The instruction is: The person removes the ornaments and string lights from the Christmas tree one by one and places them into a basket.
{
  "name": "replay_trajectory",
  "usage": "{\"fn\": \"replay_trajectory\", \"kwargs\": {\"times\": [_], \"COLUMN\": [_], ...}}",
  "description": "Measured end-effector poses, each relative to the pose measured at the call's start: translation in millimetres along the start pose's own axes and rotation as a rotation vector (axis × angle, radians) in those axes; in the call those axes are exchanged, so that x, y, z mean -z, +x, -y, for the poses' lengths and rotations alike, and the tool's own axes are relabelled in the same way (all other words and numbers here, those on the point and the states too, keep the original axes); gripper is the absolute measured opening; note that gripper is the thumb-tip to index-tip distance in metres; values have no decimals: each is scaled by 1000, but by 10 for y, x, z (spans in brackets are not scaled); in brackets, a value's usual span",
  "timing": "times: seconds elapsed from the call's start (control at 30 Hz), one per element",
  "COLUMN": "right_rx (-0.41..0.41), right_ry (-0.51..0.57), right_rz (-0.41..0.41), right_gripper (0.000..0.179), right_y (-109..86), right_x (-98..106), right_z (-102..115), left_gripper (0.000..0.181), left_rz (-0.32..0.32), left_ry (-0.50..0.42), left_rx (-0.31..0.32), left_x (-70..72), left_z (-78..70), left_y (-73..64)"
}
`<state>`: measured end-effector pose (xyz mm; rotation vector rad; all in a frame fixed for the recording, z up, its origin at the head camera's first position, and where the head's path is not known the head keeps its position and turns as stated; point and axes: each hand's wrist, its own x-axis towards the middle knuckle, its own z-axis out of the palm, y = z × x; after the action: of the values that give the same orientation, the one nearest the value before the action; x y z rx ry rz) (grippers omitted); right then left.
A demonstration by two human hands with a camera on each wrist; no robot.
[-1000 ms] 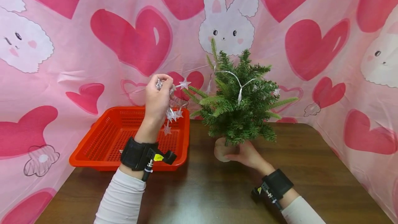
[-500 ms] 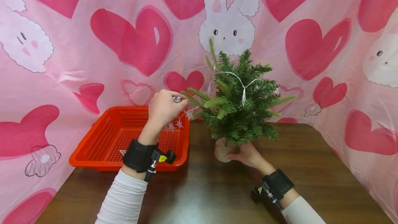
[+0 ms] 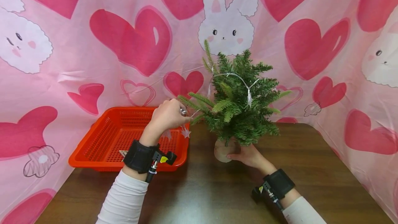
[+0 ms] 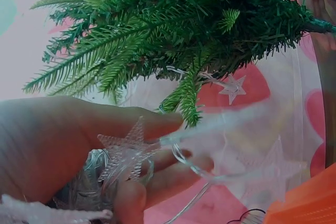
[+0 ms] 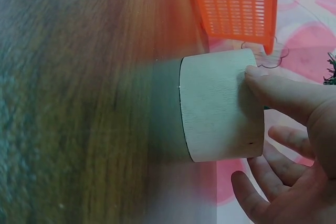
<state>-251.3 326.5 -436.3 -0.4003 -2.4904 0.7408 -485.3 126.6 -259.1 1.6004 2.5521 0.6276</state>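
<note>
Nearest, in front of the miniature artificial Christmas tree point(image 3: 239, 117), spread a brown wood-grain table point(image 3: 211, 196), glossy enough to throw back a patch of light. The right hand point(image 3: 251, 156) held the tree's pale cylindrical base point(image 3: 221, 150) where it stood on the table, thumb and parted fingers to either side of its upper rim, apparently to steady the tree against tugs on its branches. Beside the tree's left branches, the left hand point(image 3: 168, 115) had thumb and fingers clamped round a bunch of clear star string lights point(image 3: 185, 132), probably gathered to keep the slack from tangling; a strand ran from there into the branches, and one clear star point(image 3: 249, 96) hung at the tree's front. Left of the tree sat a red-orange perforated basket point(image 3: 99, 164), likely kept near for easy reach; a small item point(image 3: 122, 152) inside, partly hidden by the left wrist strap point(image 3: 136, 156), could not be made out. Behind the tree hung a creased pink fabric backdrop point(image 3: 186, 40) printed with hearts and white rabbits, wrapping round to both sides.
</note>
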Motion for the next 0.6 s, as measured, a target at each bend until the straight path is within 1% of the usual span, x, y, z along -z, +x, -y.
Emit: {"fn": "replay_trajectory", "kwargs": {"times": [0.07,0.17,0.27,0.4,0.5,0.6], "right_rx": [5,-12,-44,-143,-166,-122], "right_ry": [-18,-26,-17,-11,-34,-16], "right_rz": [7,44,85,156,185,168], "right_gripper": [78,74,70,70,69,63], "right_y": [-3,-14,-24,-40,-42,-41], "right_x": [7,32,56,89,102,87], "right_z": [6,15,9,25,40,42], "left_gripper": [16,12,14,17,18,18], "left_rz": [17,-5,-55,-131,-180,-232], "left_ry": [-4,-10,-42,-106,-153,-208], "left_rx": [-19,-40,-61,-103,-131,-148], "left_x": [1,12,32,68,91,107], "left_z": [4,0,-15,-36,-46,-52], "left_y": [-13,-30,-50,-82,-101,-107]}}
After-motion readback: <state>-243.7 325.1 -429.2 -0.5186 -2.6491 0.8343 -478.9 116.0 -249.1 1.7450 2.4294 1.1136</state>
